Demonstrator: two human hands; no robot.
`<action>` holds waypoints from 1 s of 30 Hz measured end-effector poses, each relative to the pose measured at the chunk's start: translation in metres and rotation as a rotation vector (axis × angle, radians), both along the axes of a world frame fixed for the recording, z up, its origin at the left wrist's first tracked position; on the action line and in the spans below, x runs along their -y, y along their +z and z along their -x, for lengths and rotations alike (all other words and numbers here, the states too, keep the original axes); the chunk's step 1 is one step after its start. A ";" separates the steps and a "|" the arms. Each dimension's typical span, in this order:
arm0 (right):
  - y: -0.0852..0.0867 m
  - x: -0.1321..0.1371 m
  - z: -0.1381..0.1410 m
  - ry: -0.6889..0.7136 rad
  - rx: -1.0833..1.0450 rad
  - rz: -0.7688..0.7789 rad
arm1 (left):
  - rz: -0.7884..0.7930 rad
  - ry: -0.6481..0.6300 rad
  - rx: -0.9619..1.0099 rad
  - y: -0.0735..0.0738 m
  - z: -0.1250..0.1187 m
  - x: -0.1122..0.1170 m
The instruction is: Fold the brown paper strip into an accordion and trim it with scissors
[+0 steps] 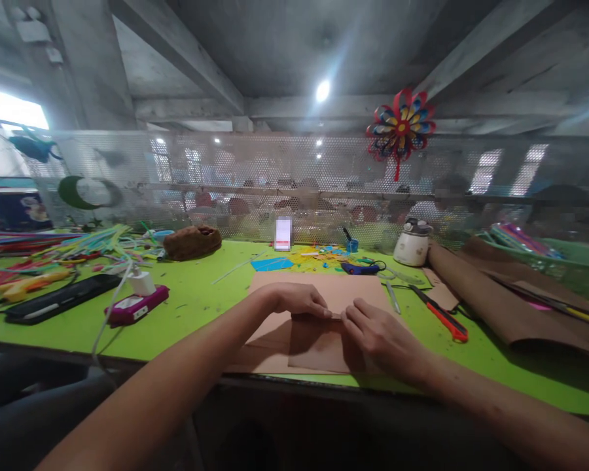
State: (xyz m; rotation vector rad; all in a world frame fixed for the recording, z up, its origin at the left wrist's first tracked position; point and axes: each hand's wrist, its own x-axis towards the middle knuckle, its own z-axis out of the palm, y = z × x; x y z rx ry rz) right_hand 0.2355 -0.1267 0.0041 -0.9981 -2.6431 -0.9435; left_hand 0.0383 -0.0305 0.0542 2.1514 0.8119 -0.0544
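Observation:
A large sheet of brown kraft paper [269, 281] lies flat on the green table in front of me. On top of it is a smaller brown paper piece [317, 350], its far edge slightly raised between my hands. My left hand [299, 299] bends over that edge from the left, fingers closed on it. From the right, my right hand [375, 330] pinches the same edge, with its fingertips close to the left ones. My fingers partly hide the edge, so a fold cannot be made out clearly.
Right of the sheet lie a pen [393, 297] and a red-black utility knife [442, 315]. Behind are a blue glue gun [360, 268], paper scraps [319, 255] and a white bottle [412, 242]. A purple power strip [137, 306] sits left; rolled brown paper [491, 294] lies right.

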 end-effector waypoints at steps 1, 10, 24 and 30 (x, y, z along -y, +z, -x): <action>0.000 0.000 0.001 -0.003 -0.007 0.002 | 0.018 0.002 0.030 -0.002 0.002 0.002; -0.002 -0.005 0.004 0.064 -0.035 0.012 | 0.208 0.106 0.254 -0.024 0.008 0.009; 0.016 -0.034 -0.014 -0.077 -1.038 0.945 | 0.049 0.049 0.374 -0.023 0.012 0.010; 0.009 -0.036 -0.001 -0.039 -1.160 1.010 | -0.203 -0.017 0.395 -0.028 0.008 0.011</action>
